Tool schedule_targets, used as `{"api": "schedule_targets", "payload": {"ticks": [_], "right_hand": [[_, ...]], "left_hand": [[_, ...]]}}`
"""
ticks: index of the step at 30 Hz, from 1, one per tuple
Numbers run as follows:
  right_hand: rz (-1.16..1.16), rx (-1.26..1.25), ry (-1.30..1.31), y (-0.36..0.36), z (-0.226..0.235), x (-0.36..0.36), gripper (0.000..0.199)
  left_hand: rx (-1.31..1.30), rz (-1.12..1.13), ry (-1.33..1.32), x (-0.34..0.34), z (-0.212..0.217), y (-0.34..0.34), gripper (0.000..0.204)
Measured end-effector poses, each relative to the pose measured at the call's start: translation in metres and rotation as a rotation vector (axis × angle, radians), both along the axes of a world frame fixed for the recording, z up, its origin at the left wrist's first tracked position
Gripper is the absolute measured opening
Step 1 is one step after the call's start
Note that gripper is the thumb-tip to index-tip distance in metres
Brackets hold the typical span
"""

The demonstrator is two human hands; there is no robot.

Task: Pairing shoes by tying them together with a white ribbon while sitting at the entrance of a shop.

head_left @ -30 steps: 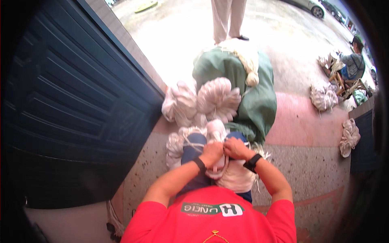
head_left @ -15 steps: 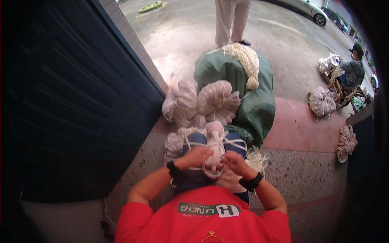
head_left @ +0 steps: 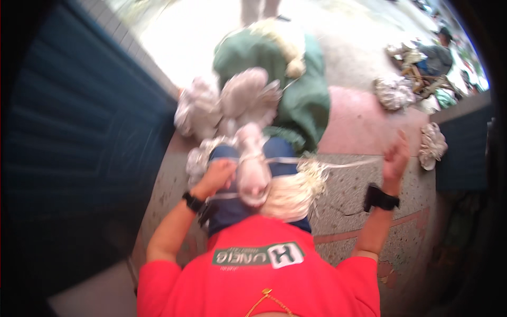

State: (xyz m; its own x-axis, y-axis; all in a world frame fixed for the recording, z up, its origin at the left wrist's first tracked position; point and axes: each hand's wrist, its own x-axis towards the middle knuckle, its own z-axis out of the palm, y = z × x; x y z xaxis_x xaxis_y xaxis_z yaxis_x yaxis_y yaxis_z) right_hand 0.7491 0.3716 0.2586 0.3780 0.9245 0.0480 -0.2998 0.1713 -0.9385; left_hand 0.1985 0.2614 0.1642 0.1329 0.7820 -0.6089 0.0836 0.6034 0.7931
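On my lap, between my thighs, rests a pale pink piece like a shoe upper (head_left: 252, 179). From it a white lace (head_left: 348, 164) runs taut to the right. My right hand (head_left: 396, 158), raised well out to the right, is closed on the far end of that lace. Curled over my left thigh, beside the shoe upper, is my left hand (head_left: 217, 174); blur hides what its fingers hold. A hank of cream laces (head_left: 289, 198) lies across my right thigh.
Bundles of pale uppers (head_left: 245, 98) lean against a large green sack (head_left: 311, 100) ahead, topped by a cream tassel-like hank (head_left: 288, 47). Left stands a dark door (head_left: 105, 116). More bundles (head_left: 394, 92) and a seated person (head_left: 437, 55) are at right; another person's legs (head_left: 259, 10) stand beyond.
My right hand has swung far out to the right, drawing the lace straight. The left hand has moved a little left, away from the upper. The whole view has shifted.
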Motion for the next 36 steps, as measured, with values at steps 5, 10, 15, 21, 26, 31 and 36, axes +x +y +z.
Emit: {"api": "schedule_targets", "payload": {"ticks": [5,10,15,21,26,31,36], "right_hand": [[-0.090,0.457,-0.363,0.070,0.190,-0.135,0.061],[0.421,0.224,-0.707,0.096,0.140,-0.179,0.035],[0.986,-0.076,-0.982,0.012,-0.039,-0.234,0.034],[1.046,-0.005,-1.055,0.002,-0.141,-0.309,0.035],[1.144,-0.183,-1.411,-0.012,-0.131,-0.298,0.046],[1.195,-0.262,-1.285,-0.037,-0.164,-0.258,0.050],[1.119,-0.295,-1.166,-0.060,-0.144,-0.247,0.050]], "left_hand": [[0.065,0.000,-0.006,0.021,0.010,0.015,0.021],[0.039,-0.011,0.026,0.017,-0.007,0.005,0.018],[0.052,0.034,0.087,-0.007,-0.015,0.012,0.018],[0.600,-0.086,0.383,0.019,-0.065,0.071,0.026],[0.603,-0.256,0.671,0.056,-0.033,0.090,0.032],[0.504,-0.343,0.743,0.046,-0.030,0.085,0.033],[0.574,-0.222,0.537,0.017,-0.031,0.079,0.027]]}}
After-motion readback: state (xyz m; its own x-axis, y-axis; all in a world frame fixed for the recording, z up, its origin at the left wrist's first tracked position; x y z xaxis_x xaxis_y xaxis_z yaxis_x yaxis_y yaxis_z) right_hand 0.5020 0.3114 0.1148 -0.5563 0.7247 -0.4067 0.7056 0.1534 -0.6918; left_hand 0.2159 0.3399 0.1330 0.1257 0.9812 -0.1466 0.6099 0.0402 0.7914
